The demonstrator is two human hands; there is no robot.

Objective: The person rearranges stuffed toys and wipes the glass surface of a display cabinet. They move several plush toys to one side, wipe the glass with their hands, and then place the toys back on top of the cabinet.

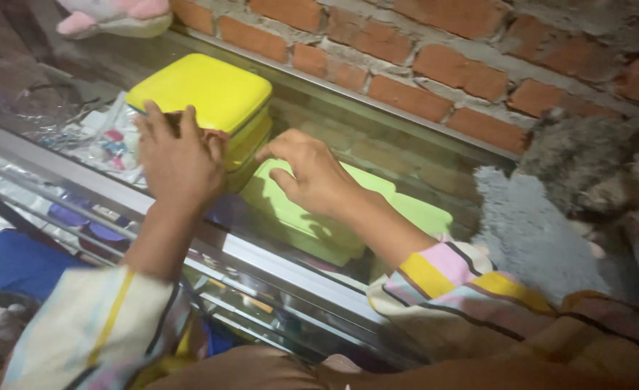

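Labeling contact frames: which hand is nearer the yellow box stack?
Left. The left hand rests against the near side of the yellow box stack; the right hand sits beside it, over the light green box.

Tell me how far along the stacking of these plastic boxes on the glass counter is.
Two yellow boxes already sit stacked by the brick wall. In hand: the left hand steadies that stack, while the right hand rests on the light green box lying flat on the glass counter. The green box is not yet on the stack.

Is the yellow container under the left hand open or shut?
Shut. The yellow container's lid lies flat across its top with no gap showing. The left hand rests against its near side; the right hand is on the green container.
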